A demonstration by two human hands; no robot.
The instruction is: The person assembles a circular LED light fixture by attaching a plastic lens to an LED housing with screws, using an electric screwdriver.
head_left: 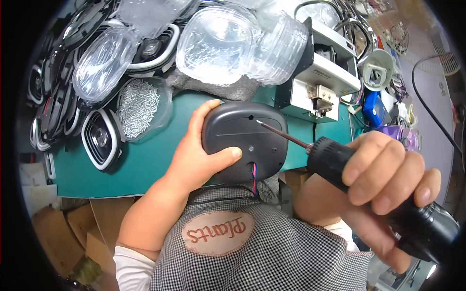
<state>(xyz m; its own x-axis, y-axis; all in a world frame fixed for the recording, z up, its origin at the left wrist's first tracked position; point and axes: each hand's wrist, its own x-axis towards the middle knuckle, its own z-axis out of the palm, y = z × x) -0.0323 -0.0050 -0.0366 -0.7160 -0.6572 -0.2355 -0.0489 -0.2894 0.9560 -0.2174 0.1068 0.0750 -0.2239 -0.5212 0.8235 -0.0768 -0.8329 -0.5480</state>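
My left hand (196,153) grips a black rounded plastic housing (228,138) by its left side, thumb pressed on the flat face. Red and blue wires (255,177) come out of a notch at its near edge. Several holes show in the face, one near the top. My right hand (388,177) is wrapped round a black electric screwdriver (330,157). Its long thin bit (284,135) points left, with the tip just right of that upper hole. Something small and bright sits at the bit's tip, too small to name surely; contact with the housing cannot be made out.
On the green mat (131,169) stand a clear tub of silver screws (138,106) and a white-rimmed black part (101,139). Clear plastic containers (216,43) line the back, near a grey cloth (218,89). A metal-fronted machine (310,99) stands at back right. Black parts crowd the far left.
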